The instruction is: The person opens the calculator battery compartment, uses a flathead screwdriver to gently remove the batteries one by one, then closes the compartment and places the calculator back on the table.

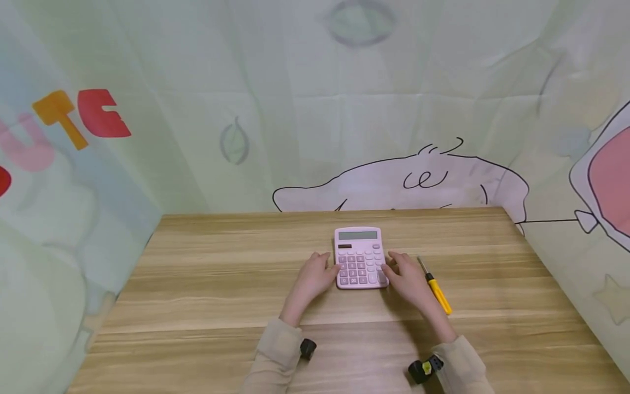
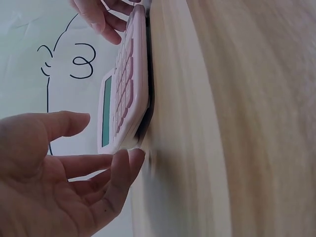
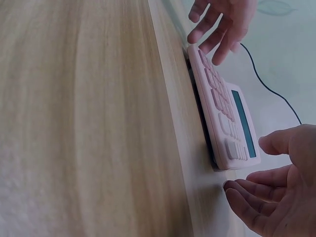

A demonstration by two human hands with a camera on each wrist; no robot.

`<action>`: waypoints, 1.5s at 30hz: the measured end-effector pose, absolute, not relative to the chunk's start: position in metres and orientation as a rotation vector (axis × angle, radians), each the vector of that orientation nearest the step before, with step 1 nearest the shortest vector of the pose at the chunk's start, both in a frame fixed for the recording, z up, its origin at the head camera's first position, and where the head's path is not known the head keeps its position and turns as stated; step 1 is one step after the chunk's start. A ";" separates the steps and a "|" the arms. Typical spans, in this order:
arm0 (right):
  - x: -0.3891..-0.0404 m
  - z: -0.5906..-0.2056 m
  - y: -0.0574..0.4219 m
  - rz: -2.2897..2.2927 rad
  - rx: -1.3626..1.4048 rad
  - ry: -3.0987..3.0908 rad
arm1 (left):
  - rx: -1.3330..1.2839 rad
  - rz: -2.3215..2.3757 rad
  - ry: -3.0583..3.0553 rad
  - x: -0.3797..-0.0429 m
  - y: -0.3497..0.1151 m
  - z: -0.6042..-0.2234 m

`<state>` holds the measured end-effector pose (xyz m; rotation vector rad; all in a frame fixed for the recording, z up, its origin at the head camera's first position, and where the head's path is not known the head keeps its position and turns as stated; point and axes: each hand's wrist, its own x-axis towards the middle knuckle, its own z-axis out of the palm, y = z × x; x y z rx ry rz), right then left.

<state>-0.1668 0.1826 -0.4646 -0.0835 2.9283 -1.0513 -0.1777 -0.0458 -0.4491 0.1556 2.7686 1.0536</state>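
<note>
A pink calculator (image 1: 361,257) lies face up on the wooden table, its grey display at the far end. At its left side is my left hand (image 1: 314,278); in the left wrist view the fingertips (image 2: 136,160) come up to the calculator's edge, and the thumb stands apart from the keys. My right hand (image 1: 407,278) is at the opposite side. In the right wrist view its thumb and fingers are spread, with a small gap to the calculator (image 3: 222,113). Whether the left fingertips touch the edge, I cannot tell.
A screwdriver (image 1: 439,295) with a yellow handle lies just right of my right hand, its shaft pointing away from me. The wooden table (image 1: 221,262) ends at a printed cloth backdrop (image 1: 295,120). Dark wrist devices (image 1: 308,349) sit at both cuffs.
</note>
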 end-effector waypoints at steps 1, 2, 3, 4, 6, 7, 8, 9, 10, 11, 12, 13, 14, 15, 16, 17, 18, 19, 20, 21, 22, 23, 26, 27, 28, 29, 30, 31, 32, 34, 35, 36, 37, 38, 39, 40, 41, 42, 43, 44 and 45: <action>-0.167 -0.465 0.183 -1.053 -0.082 2.926 | 0.154 1.064 2.757 -0.178 -0.046 -0.449; -0.168 -0.465 0.182 -1.055 -0.074 2.923 | 0.149 1.078 2.743 -0.178 -0.045 -0.450; -0.169 -0.464 0.182 -1.054 -0.073 2.921 | 0.143 1.092 2.729 -0.179 -0.045 -0.450; -0.169 -0.464 0.182 -1.049 -0.072 2.921 | 0.139 1.103 2.718 -0.179 -0.045 -0.450; -0.170 -0.464 0.181 -1.039 -0.069 2.924 | 0.134 1.122 2.699 -0.180 -0.044 -0.450; -0.170 -0.464 0.181 -1.035 -0.072 2.926 | 0.132 1.126 2.695 -0.181 -0.044 -0.451; -0.171 -0.463 0.181 -1.028 -0.073 2.927 | 0.135 1.127 2.695 -0.182 -0.043 -0.451; -0.171 -0.463 0.180 -1.022 -0.079 2.931 | 0.138 1.125 2.695 -0.182 -0.043 -0.451; -0.171 -0.463 0.180 -1.017 -0.081 2.935 | 0.142 1.122 2.699 -0.183 -0.043 -0.452; -0.172 -0.463 0.180 -1.014 -0.085 2.937 | 0.149 1.118 2.703 -0.184 -0.043 -0.453; -0.172 -0.463 0.180 -1.010 -0.084 2.939 | 0.151 1.114 2.706 -0.184 -0.043 -0.453; -0.172 -0.463 0.179 -1.007 -0.084 2.939 | 0.152 1.112 2.707 -0.185 -0.042 -0.454; -0.173 -0.463 0.179 -1.006 -0.080 2.937 | 0.149 1.111 2.705 -0.185 -0.042 -0.454; -0.173 -0.463 0.179 -1.006 -0.075 2.933 | 0.146 1.115 2.702 -0.186 -0.042 -0.454; -0.174 -0.463 0.179 -1.007 -0.067 2.927 | 0.144 1.118 2.701 -0.187 -0.041 -0.454; -0.174 -0.463 0.179 -1.013 -0.060 2.918 | 0.141 1.121 2.698 -0.187 -0.041 -0.454; -0.174 -0.463 0.179 -1.017 -0.052 2.909 | 0.135 1.125 2.694 -0.187 -0.041 -0.454; -0.175 -0.463 0.179 -1.023 -0.045 2.898 | 0.136 1.126 2.695 -0.188 -0.041 -0.454; -0.175 -0.463 0.179 -1.028 -0.040 2.888 | 0.136 1.128 2.695 -0.188 -0.040 -0.454; -0.176 -0.463 0.179 -1.030 -0.033 2.880 | 0.137 1.132 2.695 -0.189 -0.040 -0.455; -0.176 -0.464 0.180 -1.031 -0.027 2.873 | 0.139 1.133 2.695 -0.189 -0.040 -0.455; -0.177 -0.464 0.180 -1.035 -0.022 2.865 | 0.145 1.131 2.700 -0.190 -0.040 -0.455; -0.178 -0.464 0.180 -1.020 -0.019 2.857 | 0.160 1.138 2.707 -0.192 -0.040 -0.457; -0.179 -0.464 0.179 -1.016 -0.024 2.856 | 0.163 1.139 2.711 -0.192 -0.040 -0.458; -0.179 -0.464 0.179 -1.012 -0.030 2.858 | 0.166 1.143 2.710 -0.193 -0.040 -0.458; -0.180 -0.464 0.179 -1.009 -0.038 2.860 | 0.167 1.151 2.710 -0.194 -0.040 -0.459; -0.181 -0.465 0.179 -1.006 -0.047 2.860 | 0.162 1.163 2.701 -0.194 -0.040 -0.459; -0.182 -0.465 0.179 -1.001 -0.053 2.861 | 0.161 1.173 2.695 -0.195 -0.040 -0.459; -0.182 -0.465 0.178 -0.998 -0.057 2.860 | 0.154 1.186 2.684 -0.195 -0.039 -0.460; -0.184 -0.466 0.178 -1.002 -0.057 2.847 | 0.134 1.222 2.651 -0.196 -0.039 -0.460; -0.185 -0.467 0.178 -1.003 -0.060 2.839 | 0.124 1.237 2.640 -0.196 -0.039 -0.460; -0.185 -0.467 0.178 -1.006 -0.061 2.832 | 0.115 1.247 2.628 -0.196 -0.039 -0.460; -0.186 -0.467 0.177 -1.007 -0.059 2.827 | 0.107 1.258 2.619 -0.196 -0.038 -0.460; -0.187 -0.468 0.177 -1.011 -0.060 2.823 | 0.099 1.264 2.613 -0.197 -0.038 -0.460; -0.188 -0.468 0.176 -1.013 -0.059 2.820 | 0.092 1.271 2.606 -0.197 -0.038 -0.460; -0.188 -0.468 0.176 -1.016 -0.058 2.819 | 0.087 1.271 2.604 -0.197 -0.037 -0.460; -0.189 -0.468 0.176 -1.012 -0.055 2.820 | 0.087 1.272 2.599 -0.197 -0.037 -0.459; -0.189 -0.468 0.175 -1.014 -0.049 2.820 | 0.085 1.266 2.596 -0.197 -0.037 -0.459; -0.190 -0.469 0.175 -1.015 -0.048 2.824 | 0.084 1.261 2.593 -0.197 -0.036 -0.459; -0.190 -0.469 0.175 -1.019 -0.044 2.826 | 0.082 1.258 2.591 -0.197 -0.035 -0.459; -0.190 -0.469 0.175 -1.024 -0.039 2.822 | 0.084 1.257 2.590 -0.197 -0.035 -0.459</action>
